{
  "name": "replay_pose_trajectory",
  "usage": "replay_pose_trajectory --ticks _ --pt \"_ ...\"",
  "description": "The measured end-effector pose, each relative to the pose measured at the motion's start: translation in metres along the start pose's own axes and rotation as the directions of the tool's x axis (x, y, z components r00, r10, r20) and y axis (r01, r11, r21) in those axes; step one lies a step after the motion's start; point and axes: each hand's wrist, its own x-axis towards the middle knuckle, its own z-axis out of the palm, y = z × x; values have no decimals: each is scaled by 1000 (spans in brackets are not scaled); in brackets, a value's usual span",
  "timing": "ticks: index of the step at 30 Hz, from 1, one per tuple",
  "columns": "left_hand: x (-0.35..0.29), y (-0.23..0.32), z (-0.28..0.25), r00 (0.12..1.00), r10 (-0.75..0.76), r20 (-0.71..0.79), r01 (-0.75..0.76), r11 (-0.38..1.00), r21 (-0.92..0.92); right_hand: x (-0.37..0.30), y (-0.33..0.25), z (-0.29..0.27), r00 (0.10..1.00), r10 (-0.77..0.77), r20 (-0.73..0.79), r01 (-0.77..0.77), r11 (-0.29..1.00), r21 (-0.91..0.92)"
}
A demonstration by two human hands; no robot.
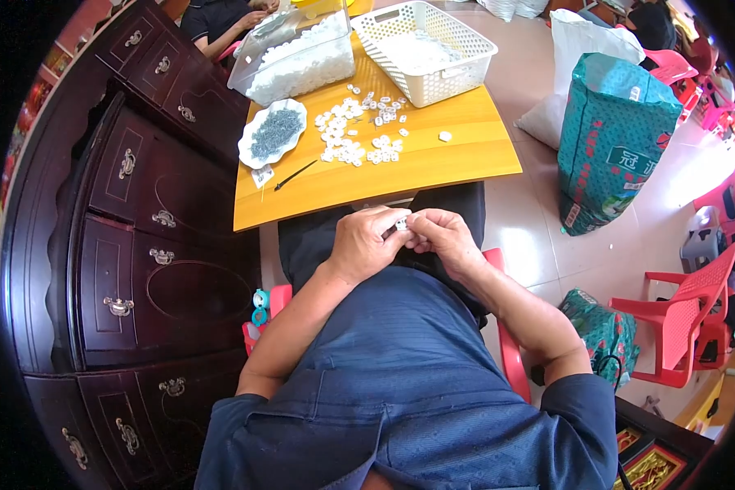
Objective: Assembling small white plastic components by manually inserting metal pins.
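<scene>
In front of my lap, my left hand (366,242) pinches a small white plastic piece (401,223) with dark spots between thumb and forefinger. My right hand (444,238) meets it there, its fingers pressed together at the piece's side; anything tiny in them is hidden. Beyond my hands, many similar white pieces (340,131) lie loose on the yellow wooden table (457,159), with a smaller cluster (385,150) beside them. Left of these, a white scalloped dish (247,147) holds a heap of small dark grey metal parts (276,133). A thin black stick (295,175) rests near the table's front edge.
A clear tub (245,82) and a white perforated basket (465,72), both with white pieces, stand farther back. Dark wooden drawers (171,204) line the left. Green sacks (612,139) and a red chair (682,318) are at right. Another person's arm (229,37) shows at the far left.
</scene>
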Motion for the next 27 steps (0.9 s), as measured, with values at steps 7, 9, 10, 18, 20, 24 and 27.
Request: replay_pose_trajectory --ticks 7,9,10,18,20,24,27 --pt "-2 -4 4 999 26 -33 -25 999 34 -1 -3 3 1000 1 -16 -1 1000 -4" --pt "-2 -5 4 1000 10 -9 -10 1000 24 0 -2 1 1000 0 -13 0 1000 -5" --pt "-3 -5 4 1000 9 -9 -9 1000 23 0 -1 0 1000 -1 -10 1 1000 -6" --pt "-3 -11 6 1000 -1 0 1 1000 -2 1 0 0 1000 -4 -11 4 1000 15" --pt "-4 -11 8 999 15 -45 -15 1000 -9 2 -1 0 1000 -7 -3 7 1000 -12" --pt "-2 -1 5 993 -77 -85 72 996 -60 1 -1 1 999 0 -38 1 1000 5" --pt "-2 -4 3 992 -99 -77 97 995 -25 1 1 -1 997 -10 -71 11 1000 9"
